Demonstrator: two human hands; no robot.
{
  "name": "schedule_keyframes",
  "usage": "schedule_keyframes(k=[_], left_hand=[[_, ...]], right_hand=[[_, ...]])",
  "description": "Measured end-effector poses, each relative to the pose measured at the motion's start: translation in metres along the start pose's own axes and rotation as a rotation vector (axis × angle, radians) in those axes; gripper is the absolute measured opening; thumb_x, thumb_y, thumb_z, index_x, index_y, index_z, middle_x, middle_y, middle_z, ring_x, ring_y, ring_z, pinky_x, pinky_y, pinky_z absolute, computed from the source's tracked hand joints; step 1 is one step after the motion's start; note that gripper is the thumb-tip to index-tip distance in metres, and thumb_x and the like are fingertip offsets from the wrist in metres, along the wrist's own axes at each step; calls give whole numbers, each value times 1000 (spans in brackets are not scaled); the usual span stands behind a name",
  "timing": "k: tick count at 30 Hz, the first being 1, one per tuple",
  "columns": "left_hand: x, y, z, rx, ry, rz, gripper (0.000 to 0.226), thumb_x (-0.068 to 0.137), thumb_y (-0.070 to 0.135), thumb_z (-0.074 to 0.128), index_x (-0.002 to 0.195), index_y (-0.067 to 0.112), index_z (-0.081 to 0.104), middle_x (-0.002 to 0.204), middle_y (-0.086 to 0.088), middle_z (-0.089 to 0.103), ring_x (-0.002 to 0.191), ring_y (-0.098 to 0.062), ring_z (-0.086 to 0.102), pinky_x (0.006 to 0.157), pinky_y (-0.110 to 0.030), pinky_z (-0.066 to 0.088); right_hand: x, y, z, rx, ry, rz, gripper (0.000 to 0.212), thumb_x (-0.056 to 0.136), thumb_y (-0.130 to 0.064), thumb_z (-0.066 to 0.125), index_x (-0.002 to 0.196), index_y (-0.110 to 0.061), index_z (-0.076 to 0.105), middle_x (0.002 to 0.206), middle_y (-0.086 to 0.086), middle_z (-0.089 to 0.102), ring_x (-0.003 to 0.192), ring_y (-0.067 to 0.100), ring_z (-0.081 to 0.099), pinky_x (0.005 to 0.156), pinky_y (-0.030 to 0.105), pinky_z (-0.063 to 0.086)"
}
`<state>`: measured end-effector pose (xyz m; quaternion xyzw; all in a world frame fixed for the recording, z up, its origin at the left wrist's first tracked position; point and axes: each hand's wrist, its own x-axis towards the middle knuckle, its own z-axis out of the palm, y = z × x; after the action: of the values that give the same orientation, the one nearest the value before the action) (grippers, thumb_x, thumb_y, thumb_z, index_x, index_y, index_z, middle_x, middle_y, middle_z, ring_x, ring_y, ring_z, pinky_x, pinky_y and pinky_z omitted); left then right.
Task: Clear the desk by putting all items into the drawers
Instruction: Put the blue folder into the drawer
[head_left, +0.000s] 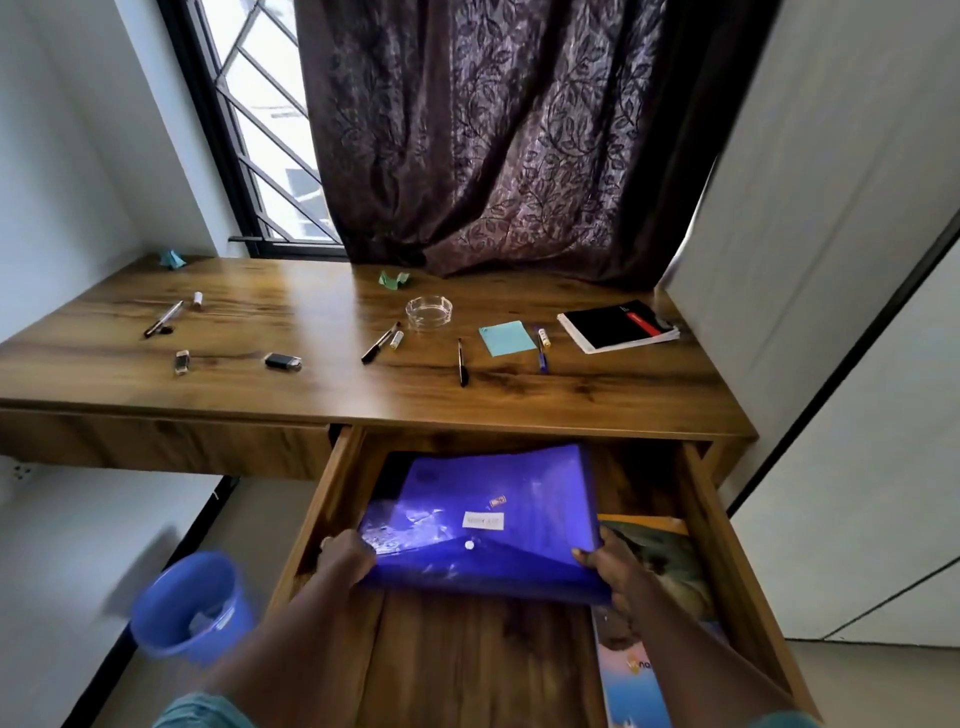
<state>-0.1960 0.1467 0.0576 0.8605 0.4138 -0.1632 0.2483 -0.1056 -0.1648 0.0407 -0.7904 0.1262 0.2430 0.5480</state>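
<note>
Both hands, left (347, 564) and right (613, 569), fingers clamped on blue folder (483, 514) over open drawer (467, 660).

Folder (483, 514) in open drawer (711, 519) below desk (311, 384).

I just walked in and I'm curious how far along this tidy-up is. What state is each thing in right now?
Right drawer: pulled open.
Left drawer: shut.
Blue folder: held by both hands inside the open drawer.
Left hand: gripping the folder's near left corner.
Right hand: gripping the near right corner.
Glass ashtray: empty, on the desk.
Black notebook: closed, on the desk.
Blue bin: upright, holding scraps.
</note>
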Motion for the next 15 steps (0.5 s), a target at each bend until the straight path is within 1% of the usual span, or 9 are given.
schedule_keyframes(k=[1, 3, 5, 7, 9, 11, 13, 15], left_hand=[[3, 0, 2, 5, 15, 13, 47, 94, 24, 52, 135, 2, 47, 143, -20, 43, 131, -34, 45, 107, -34, 37], [9, 2, 12, 63, 2, 90, 64, 94, 37, 52, 148, 10, 29, 153, -22, 22, 141, -36, 28, 115, -38, 27], [11, 6, 25, 121, -67, 187, 76, 92, 49, 50, 153, 25, 11, 159, -17, -1, 146, -38, 10, 118, -43, 19], [13, 9, 38, 210, -141, 251, 77, 91, 57, 46, 152, 35, 4, 160, -9, -14, 146, -41, -3, 118, -50, 12], [16, 11, 49, 274, -205, 268, 76, 92, 60, 41, 152, 38, 1, 159, -6, -19, 146, -42, -9, 118, -54, 10], [18, 13, 55, 254, -233, 253, 74, 94, 57, 39, 151, 38, -3, 159, -6, -19, 145, -41, -12, 117, -56, 10], [19, 15, 59, 236, -233, 250, 72, 96, 54, 36, 151, 37, -8, 159, -8, -19, 145, -41, -14, 116, -57, 9], [22, 17, 61, 222, -226, 257, 72, 97, 53, 33, 151, 36, -11, 159, -8, -20, 145, -42, -16, 116, -59, 9]], right_hand=[[5, -4, 7, -18, 7, -8, 46, 83, 7, 60, 128, 3, 50, 120, 23, 61, 92, 26, 58, 77, 31, 46], [16, -10, 20, -112, 29, -43, 49, 82, 3, 64, 129, 1, 49, 124, 21, 60, 96, 23, 57, 82, 31, 47], [26, -15, 32, -198, 50, -33, 58, 81, -6, 68, 134, -2, 45, 131, 18, 56, 110, 28, 57, 95, 34, 46], [30, -19, 37, -330, 88, -13, 60, 83, -15, 68, 137, -4, 43, 134, 17, 53, 120, 32, 52, 99, 34, 41], [32, -19, 41, -405, 129, 2, 55, 84, -18, 67, 133, -5, 47, 134, 17, 53, 121, 33, 52, 101, 37, 42], [30, -15, 44, -417, 147, -10, 49, 88, -17, 62, 133, -5, 47, 134, 16, 52, 121, 31, 52, 102, 38, 44], [28, -9, 48, -513, 153, -71, 50, 93, -19, 54, 140, -7, 40, 142, 13, 40, 127, 28, 46, 104, 35, 41], [30, 1, 52, -658, 142, -166, 55, 96, -25, 49, 146, -11, 30, 152, 9, 23, 137, 26, 33, 110, 32, 32]])
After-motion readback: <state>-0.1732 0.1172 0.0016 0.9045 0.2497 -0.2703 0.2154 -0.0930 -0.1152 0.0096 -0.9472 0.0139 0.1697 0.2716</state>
